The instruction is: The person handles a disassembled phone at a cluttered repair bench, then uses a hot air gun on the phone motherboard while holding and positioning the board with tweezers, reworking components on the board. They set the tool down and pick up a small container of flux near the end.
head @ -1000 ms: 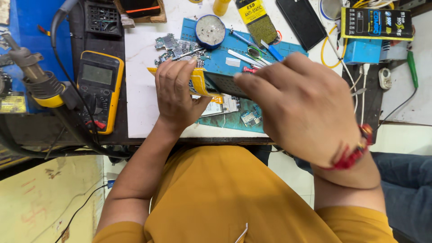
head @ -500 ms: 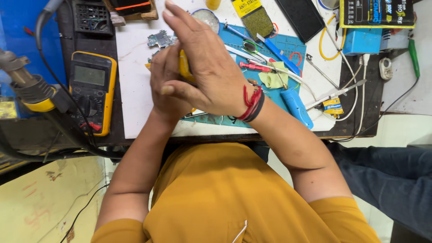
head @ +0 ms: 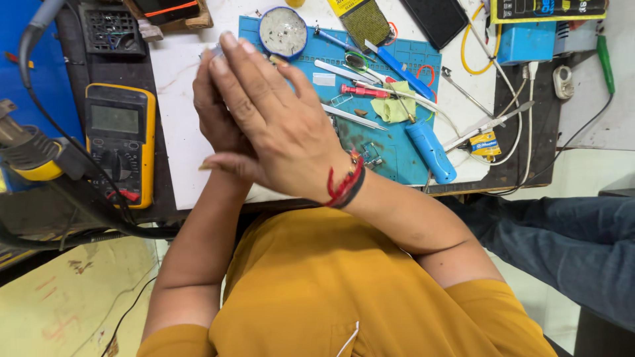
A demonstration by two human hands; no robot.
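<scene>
Two hands are pressing together above the near edge of the workbench: the right hand (head: pixel 281 129) is lying flat, fingers straight, over the left hand (head: pixel 215 122), and whatever is sitting between the palms is hiding completely, so I cannot tell whether either hand is clenching on anything or merely resting palm to palm. A red and black wrist thread (head: pixel 344 185) is circling the right wrist. Just beyond the fingertips a round blue dish (head: pixel 283 32) of small parts is sitting at the corner of the blue work mat (head: pixel 390 155), where a red-handled screwdriver (head: pixel 364 91), tweezers (head: pixel 349 116), a yellow-green cloth (head: pixel 395 109) and a blue cylindrical tool (head: pixel 430 151) are lying loose. To the left, a yellow multimeter (head: pixel 120 144) is resting face up, well apart from the hands. Judging by the scattered tools, the bench work is looking midway, with nothing on the mat looking assembled yet.
</scene>
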